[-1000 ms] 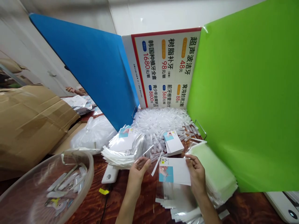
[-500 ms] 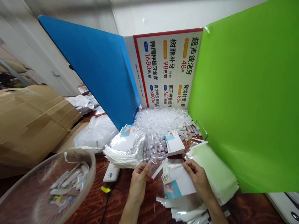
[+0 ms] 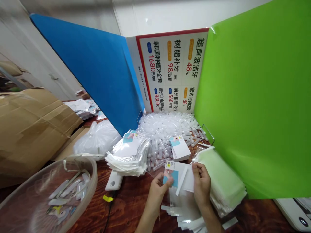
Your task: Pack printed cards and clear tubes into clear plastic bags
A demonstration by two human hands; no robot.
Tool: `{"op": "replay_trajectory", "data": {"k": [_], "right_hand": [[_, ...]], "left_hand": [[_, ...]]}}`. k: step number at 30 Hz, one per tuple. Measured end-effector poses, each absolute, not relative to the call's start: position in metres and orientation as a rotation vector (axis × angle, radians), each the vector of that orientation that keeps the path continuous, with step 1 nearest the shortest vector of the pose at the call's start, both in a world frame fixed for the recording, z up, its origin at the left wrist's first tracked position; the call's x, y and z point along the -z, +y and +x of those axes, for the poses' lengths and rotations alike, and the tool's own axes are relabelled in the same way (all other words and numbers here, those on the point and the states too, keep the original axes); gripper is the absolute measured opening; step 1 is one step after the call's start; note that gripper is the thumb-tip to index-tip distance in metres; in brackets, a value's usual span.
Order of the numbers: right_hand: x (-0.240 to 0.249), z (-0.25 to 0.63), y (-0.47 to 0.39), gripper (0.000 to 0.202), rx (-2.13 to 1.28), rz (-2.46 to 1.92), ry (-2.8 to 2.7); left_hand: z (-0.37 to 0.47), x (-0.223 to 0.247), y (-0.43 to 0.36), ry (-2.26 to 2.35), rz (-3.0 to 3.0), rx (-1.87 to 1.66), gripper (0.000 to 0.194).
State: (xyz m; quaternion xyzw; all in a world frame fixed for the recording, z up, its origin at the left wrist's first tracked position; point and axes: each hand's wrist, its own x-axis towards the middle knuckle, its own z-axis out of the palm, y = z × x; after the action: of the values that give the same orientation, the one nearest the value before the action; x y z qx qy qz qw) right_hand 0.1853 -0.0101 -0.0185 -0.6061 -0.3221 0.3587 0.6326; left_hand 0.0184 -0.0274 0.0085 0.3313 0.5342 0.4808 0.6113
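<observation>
A printed card in a clear bag point(image 3: 188, 178) is held up between both hands, a white strip lying across it. My left hand point(image 3: 157, 191) pinches its left side over the blue picture. On its right edge, my right hand point(image 3: 201, 181) is closed with the thumb on top. Below them clear bags point(image 3: 189, 223) are fanned out on the table. A pile of bagged cards point(image 3: 128, 155) stands to the left, and a small stack of cards point(image 3: 180, 149) lies behind the hands, before a heap of small translucent tubes point(image 3: 167, 124).
Blue point(image 3: 89, 68) and green point(image 3: 257, 106) panels flank a printed price board point(image 3: 172, 71). At the left are a plastic basin point(image 3: 93, 181), a cardboard box point(image 3: 31, 129) and a white bag point(image 3: 97, 137). A stack of greenish bags point(image 3: 223, 178) lies right of my right hand.
The card has been lifted and turned more level. My left hand has moved right and now grips its left side; my right hand still holds the right edge. The view has shifted slightly.
</observation>
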Motion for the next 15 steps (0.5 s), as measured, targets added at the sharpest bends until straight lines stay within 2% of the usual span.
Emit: {"op": "replay_trajectory", "data": {"k": [3,6,9,15], "right_hand": [[0.019,0.175,-0.009,0.042,-0.955,-1.305,-0.695],[0.018,0.177,-0.008,0.05,-1.292,-1.165,-0.731],[0.017,0.184,-0.009,0.042,-1.523,-1.099,-0.789],[0.022,0.183,-0.015,0.047,-1.53,-1.165,-0.641]], "left_hand": [[0.022,-0.008,-0.023,1.24,0.695,-1.202,0.047],[0.016,-0.01,-0.019,1.227,0.606,-1.302,0.05],[0.007,-0.011,-0.018,1.273,0.563,-1.306,0.05],[-0.001,-0.001,-0.021,1.291,0.603,-1.278,0.046]]}}
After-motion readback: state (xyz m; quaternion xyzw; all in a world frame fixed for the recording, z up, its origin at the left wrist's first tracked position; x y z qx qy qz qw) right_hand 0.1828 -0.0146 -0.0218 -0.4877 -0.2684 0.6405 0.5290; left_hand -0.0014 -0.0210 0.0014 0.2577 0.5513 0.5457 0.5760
